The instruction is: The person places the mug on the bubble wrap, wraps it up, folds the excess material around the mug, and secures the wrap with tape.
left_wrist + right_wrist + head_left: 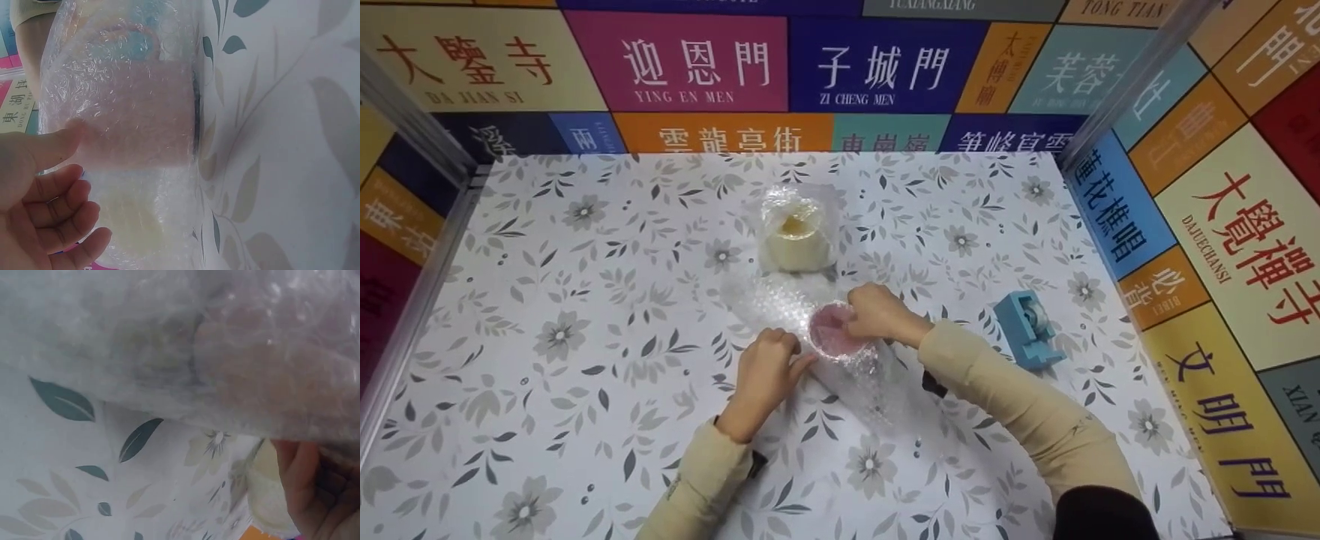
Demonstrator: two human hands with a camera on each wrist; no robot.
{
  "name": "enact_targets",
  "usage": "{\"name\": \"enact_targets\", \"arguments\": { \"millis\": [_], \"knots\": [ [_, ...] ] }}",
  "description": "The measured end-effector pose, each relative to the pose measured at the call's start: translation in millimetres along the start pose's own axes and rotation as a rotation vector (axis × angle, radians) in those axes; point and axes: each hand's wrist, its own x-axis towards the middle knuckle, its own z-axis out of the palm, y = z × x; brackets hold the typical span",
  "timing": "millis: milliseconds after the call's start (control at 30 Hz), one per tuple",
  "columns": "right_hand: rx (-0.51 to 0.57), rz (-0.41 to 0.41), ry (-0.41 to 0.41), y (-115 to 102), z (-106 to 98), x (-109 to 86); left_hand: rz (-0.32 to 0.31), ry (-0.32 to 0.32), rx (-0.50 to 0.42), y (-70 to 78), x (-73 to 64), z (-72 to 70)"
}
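Observation:
A pink mug (pixel 836 330) stands upright on a sheet of bubble wrap (pixel 780 300), which is drawn up around its sides. Through the plastic, the left wrist view shows the mug's body (pixel 140 112), its looped handle and a dark base. My left hand (pixel 765 375) is on the near-left side; its thumb touches the wrap over the mug, while the other fingers bend loosely. On the opposite side my right hand (pixel 881 311) grips the bubble wrap at the mug's rim with curled fingers. Its fingertips are partly hidden behind the plastic in the right wrist view.
Behind the mug stands a pale yellow cup (pixel 799 244) in bubble wrap. A blue tape dispenser (pixel 1027 334) with a roll of clear tape sits right of the right forearm. The table (pixel 562 420) has a leaf-patterned cover, with lettered panels (pixel 682 67) along its back and sides.

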Motion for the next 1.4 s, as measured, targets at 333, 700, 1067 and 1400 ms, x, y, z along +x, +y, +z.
{"name": "enact_targets", "arguments": {
  "millis": [333,700,1067,1400],
  "knots": [
    [0.084,-0.018,-0.141,4,-8,-1.1,-0.013,-0.022,-0.029,0.2,1.6,-1.5],
    [-0.044,0.023,-0.046,-10,-3,5.9,-0.01,-0.036,-0.006,3.4,1.9,-0.4],
    [0.027,-0.002,-0.144,0,-4,3.7,-0.024,-0.045,-0.012,3.6,1.7,0.3],
    [0.019,0.094,-0.064,-11,0,2.5,-0.015,-0.024,-0.003,3.4,0.4,1.2]
  ]
}}
